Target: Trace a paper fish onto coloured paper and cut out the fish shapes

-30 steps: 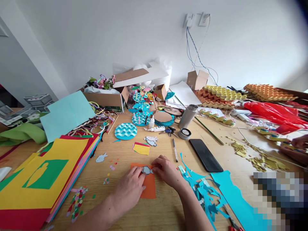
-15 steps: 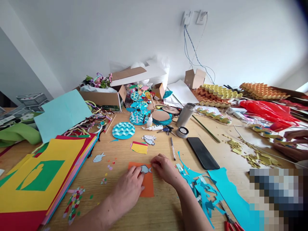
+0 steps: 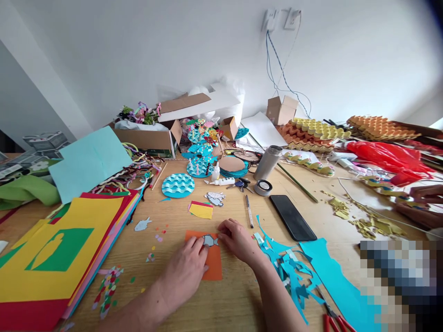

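Note:
A small grey-blue paper fish [image 3: 209, 240] with a dark outline lies on a rectangle of orange paper [image 3: 213, 265], near its top edge. My left hand [image 3: 188, 258] rests across the left side of that paper, its fingertips pressing the fish's head end down. At the tail end, my right hand [image 3: 235, 237] has its fingers curled in a pinch by the paper's upper right corner. Another pale blue paper fish [image 3: 143, 224] lies to the left. Farther back are a printed fish cutout [image 3: 215, 198] and small yellow and red paper pieces [image 3: 201, 210].
Coloured paper sheets [image 3: 104, 216] are stacked at left. On the right are a pen [image 3: 249, 212], a phone [image 3: 292, 217], blue scraps [image 3: 294, 272] and red-handled scissors [image 3: 335, 318]. Glue bottles [image 3: 223, 181] and a steel flask [image 3: 268, 163] stand behind. Another person's hands [image 3: 420, 207] work at far right.
The view has shifted very slightly. My fingers have adjusted a little, and the fish on the orange paper shows slightly more of its body. Both hands stay in nearly the same place.

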A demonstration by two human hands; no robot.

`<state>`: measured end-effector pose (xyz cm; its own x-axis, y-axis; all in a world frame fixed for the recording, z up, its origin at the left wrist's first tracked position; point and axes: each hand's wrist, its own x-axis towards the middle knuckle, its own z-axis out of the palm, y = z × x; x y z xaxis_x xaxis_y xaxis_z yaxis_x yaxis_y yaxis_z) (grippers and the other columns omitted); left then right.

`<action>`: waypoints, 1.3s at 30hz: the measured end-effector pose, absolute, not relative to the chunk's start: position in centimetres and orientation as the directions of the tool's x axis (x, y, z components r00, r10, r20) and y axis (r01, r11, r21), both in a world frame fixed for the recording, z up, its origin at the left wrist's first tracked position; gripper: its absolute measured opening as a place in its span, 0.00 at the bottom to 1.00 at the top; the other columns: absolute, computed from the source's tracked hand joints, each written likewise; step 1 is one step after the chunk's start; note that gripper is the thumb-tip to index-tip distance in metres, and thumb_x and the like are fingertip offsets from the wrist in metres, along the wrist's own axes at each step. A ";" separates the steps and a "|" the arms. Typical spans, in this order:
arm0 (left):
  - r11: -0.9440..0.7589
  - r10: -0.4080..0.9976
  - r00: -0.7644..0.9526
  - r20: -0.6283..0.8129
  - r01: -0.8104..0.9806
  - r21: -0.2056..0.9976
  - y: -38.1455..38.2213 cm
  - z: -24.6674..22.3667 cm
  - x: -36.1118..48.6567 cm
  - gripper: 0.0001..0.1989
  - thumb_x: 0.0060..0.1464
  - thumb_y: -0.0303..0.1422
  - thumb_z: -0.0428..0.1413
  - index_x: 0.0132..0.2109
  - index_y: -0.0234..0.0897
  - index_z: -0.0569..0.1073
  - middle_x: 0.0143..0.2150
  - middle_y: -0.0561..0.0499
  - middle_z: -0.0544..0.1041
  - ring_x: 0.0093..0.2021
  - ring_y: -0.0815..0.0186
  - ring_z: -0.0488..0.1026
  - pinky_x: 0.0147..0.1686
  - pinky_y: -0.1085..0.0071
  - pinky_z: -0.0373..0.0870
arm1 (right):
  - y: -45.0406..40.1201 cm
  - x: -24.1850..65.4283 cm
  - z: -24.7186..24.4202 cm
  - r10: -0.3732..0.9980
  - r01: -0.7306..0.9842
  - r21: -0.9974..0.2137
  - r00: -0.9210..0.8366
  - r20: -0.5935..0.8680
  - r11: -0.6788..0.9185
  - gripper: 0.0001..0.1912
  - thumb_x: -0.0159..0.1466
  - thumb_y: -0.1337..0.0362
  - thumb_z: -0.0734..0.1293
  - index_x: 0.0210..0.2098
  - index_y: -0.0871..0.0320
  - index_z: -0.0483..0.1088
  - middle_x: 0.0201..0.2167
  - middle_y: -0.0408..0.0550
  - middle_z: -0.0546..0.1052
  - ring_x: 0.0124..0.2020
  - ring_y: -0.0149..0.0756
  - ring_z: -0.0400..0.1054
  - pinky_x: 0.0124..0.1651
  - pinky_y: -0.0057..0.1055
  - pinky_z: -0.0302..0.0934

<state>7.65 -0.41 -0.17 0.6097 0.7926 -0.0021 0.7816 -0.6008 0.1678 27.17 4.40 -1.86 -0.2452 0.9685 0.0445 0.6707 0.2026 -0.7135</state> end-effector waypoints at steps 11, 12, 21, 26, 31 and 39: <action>-0.612 0.782 0.620 -0.053 0.782 0.119 -0.3 -0.2 7.7 0.20 0.59 0.33 0.51 0.57 0.32 0.67 0.55 0.41 0.69 0.54 0.53 0.64 0.54 0.56 0.64 | 4.5 27.5 -1.6 0.964 0.649 -0.736 -0.265 0.021 0.194 0.08 0.58 0.73 0.64 0.29 0.58 0.74 0.31 0.46 0.73 0.36 0.36 0.67 0.39 0.28 0.58; -0.614 0.782 0.622 -0.048 0.781 0.118 -0.3 -0.2 7.7 0.20 0.59 0.33 0.51 0.57 0.32 0.67 0.55 0.41 0.70 0.54 0.53 0.64 0.54 0.56 0.64 | 4.5 27.5 -1.6 0.964 0.648 -0.737 -0.265 0.020 0.193 0.08 0.58 0.73 0.64 0.29 0.58 0.74 0.31 0.46 0.73 0.36 0.36 0.67 0.39 0.28 0.58; -0.618 0.782 0.623 -0.035 0.781 0.090 -0.6 -0.1 7.7 0.20 0.59 0.33 0.52 0.57 0.31 0.67 0.54 0.41 0.70 0.53 0.52 0.65 0.53 0.57 0.64 | 4.6 27.5 -1.7 0.965 0.647 -0.740 -0.262 0.009 0.183 0.08 0.58 0.73 0.64 0.29 0.57 0.74 0.31 0.46 0.73 0.37 0.37 0.68 0.40 0.29 0.59; -0.625 0.777 0.629 -0.020 0.776 0.087 -0.5 -0.1 7.7 0.20 0.59 0.33 0.51 0.58 0.32 0.67 0.54 0.41 0.71 0.53 0.53 0.65 0.53 0.57 0.63 | 4.6 27.5 -1.7 0.966 0.647 -0.742 -0.258 0.003 0.175 0.08 0.57 0.73 0.64 0.29 0.57 0.74 0.31 0.46 0.73 0.36 0.36 0.68 0.39 0.29 0.59; -0.624 0.778 0.627 -0.029 0.778 0.073 -0.4 -0.1 7.8 0.21 0.59 0.33 0.51 0.58 0.30 0.66 0.55 0.40 0.70 0.53 0.52 0.65 0.53 0.57 0.63 | 4.6 27.5 -1.6 0.966 0.648 -0.742 -0.259 -0.001 0.173 0.08 0.57 0.74 0.64 0.29 0.57 0.74 0.31 0.46 0.73 0.36 0.35 0.68 0.39 0.28 0.59; -0.639 0.768 0.640 -0.006 0.768 0.034 -0.4 -0.2 7.9 0.20 0.60 0.33 0.50 0.57 0.29 0.68 0.55 0.39 0.71 0.53 0.53 0.66 0.53 0.57 0.63 | 4.6 27.5 -1.6 0.965 0.644 -0.745 -0.262 -0.003 0.173 0.09 0.57 0.74 0.64 0.29 0.57 0.75 0.31 0.45 0.72 0.36 0.36 0.68 0.39 0.29 0.59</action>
